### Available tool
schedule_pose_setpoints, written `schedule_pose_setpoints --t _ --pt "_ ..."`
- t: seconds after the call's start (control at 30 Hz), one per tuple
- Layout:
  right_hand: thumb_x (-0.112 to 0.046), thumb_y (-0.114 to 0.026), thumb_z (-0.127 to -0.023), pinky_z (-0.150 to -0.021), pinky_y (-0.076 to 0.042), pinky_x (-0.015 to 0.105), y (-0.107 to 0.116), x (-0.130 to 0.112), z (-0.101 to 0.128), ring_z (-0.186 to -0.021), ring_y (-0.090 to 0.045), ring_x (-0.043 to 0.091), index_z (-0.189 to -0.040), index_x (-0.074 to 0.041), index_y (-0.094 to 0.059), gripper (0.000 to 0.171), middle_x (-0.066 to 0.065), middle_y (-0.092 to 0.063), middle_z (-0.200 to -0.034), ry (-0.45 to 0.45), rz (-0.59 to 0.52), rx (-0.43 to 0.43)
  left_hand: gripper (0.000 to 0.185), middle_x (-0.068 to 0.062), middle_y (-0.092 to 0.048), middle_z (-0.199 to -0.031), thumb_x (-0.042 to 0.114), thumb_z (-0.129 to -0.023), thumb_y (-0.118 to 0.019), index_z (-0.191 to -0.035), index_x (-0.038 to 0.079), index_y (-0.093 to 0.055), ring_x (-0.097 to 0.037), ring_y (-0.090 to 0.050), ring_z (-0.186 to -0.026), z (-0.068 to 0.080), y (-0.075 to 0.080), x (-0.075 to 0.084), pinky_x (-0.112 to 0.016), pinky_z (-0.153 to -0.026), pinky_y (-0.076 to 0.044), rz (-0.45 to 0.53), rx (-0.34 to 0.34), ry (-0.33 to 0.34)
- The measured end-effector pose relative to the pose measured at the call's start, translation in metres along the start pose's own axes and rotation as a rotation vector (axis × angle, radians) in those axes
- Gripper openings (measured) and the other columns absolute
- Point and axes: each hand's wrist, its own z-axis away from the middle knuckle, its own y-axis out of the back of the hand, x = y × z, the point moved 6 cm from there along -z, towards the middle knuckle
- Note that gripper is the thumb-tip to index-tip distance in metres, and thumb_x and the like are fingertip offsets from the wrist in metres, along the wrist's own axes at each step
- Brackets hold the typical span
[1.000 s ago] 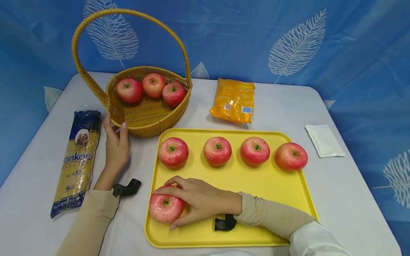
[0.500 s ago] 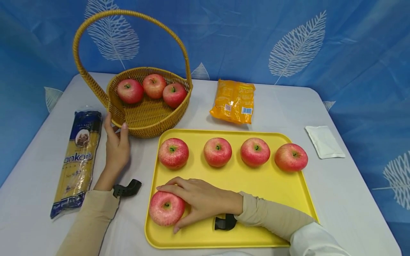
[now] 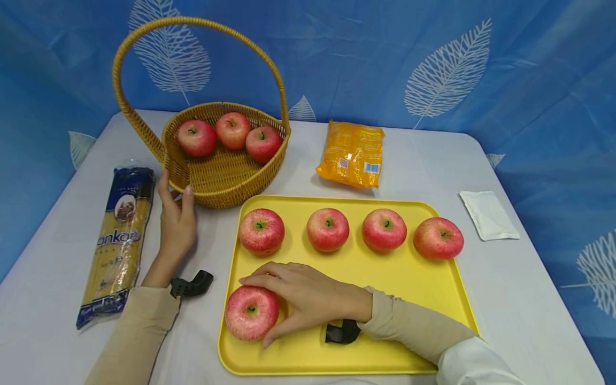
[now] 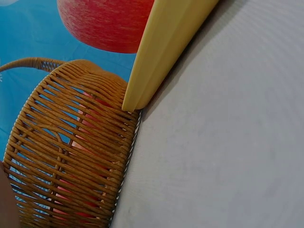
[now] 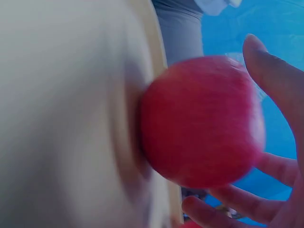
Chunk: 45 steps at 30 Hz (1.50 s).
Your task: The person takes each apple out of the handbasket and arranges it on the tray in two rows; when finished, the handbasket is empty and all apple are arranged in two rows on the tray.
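Our right hand (image 3: 308, 299) lies on the yellow tray (image 3: 433, 299), its fingers curved loosely round the near apple (image 3: 252, 313). From the head view the fingertips rest against the apple's far side and its right flank, thumb low toward us; the right wrist view shows the fingers spread about the fruit with a little gap at some of them, so we judge this grip to be a light cupping hold rather than a firm squeeze. The apple sits on the tray's near left corner, directly under the grip and touching the tray floor.

Our left hand (image 3: 177, 227) rests on the counter (image 3: 505, 289) with straight fingers touching the outer wall of the wicker basket (image 3: 221, 184); it holds nothing. Three apples (image 3: 230, 136) lie inside that basket, well beyond the right grip and to its left. Four more apples (image 3: 353, 231) stand in a row on the tray just beyond the right grip.

We judge the near apple to be rigid, round and smooth-skinned, moderately heavy for its size, and apt to roll or slip if pinched at the top. The sound place to take hold is round its widest girth, thumb opposite the fingers, away from the stem hollow.

A spaghetti packet (image 3: 117, 240) lies left of the left hand; an orange bag (image 3: 351, 152) and a white sachet (image 3: 488, 214) sit farther off.
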Motion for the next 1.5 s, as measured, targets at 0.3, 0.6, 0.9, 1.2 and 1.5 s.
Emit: schedule_pose_setpoints --t 0.3,0.6,0.9,1.2,1.5 --pt "-0.062 -0.062 -0.071 -0.091 -0.039 0.02 0.033 0.014 0.005 -0.11 -0.046 -0.001 -0.128 -0.027 -0.046 0.069 -0.013 -0.049 -0.122 -0.065 -0.056 0.105 0.058 -0.025 -0.033 -0.14 0.036 -0.097 -0.035 -0.145 0.024 -0.005 -0.039 -0.037 -0.125 0.0 -0.003 0.0 -0.054 -0.1 -0.031 0.01 -0.012 -0.011" --pt "-0.036 -0.063 -0.083 -0.088 -0.044 0.028 0.071 0.041 0.011 -0.099 -0.054 0.006 -0.113 -0.017 -0.061 0.035 -0.007 -0.062 -0.109 -0.24 -0.135 0.341 0.058 -0.028 -0.036 -0.136 0.036 -0.097 -0.034 -0.145 0.023 -0.005 -0.04 -0.038 -0.124 0.0 -0.002 0.0 -0.056 -0.098 -0.03 -0.006 -0.001 -0.019" --pt "-0.033 -0.06 -0.086 -0.083 -0.05 0.033 0.103 0.08 0.002 -0.097 -0.059 0.015 -0.111 -0.015 -0.061 0.031 -0.001 -0.064 -0.107 -0.543 -0.215 0.49 0.058 -0.028 -0.036 -0.136 0.036 -0.097 -0.033 -0.145 0.024 -0.004 -0.041 -0.039 -0.122 0.0 0.0 0.0 -0.056 -0.097 -0.03 -0.019 0.003 -0.013" --pt "-0.039 -0.057 -0.086 -0.086 -0.047 0.034 0.122 0.128 -0.032 -0.1 -0.058 0.02 -0.118 -0.017 -0.057 0.038 0.004 -0.061 -0.114 -0.679 -0.306 0.418 0.058 -0.028 -0.038 -0.134 0.036 -0.097 -0.033 -0.146 0.025 -0.003 -0.041 -0.041 -0.12 0.0 -0.003 0.001 -0.055 -0.094 -0.033 0.005 -0.011 -0.021" --pt "-0.039 -0.055 -0.088 -0.092 -0.043 0.033 0.123 0.167 -0.075 -0.105 -0.057 0.02 -0.124 -0.017 -0.053 0.042 0.003 -0.057 -0.122 -0.69 -0.752 0.45 0.058 -0.029 -0.039 -0.132 0.038 -0.097 -0.033 -0.146 0.024 -0.004 -0.041 -0.041 -0.12 0.001 0.0 0.0 -0.055 -0.096 -0.032 -0.007 0.005 -0.02"
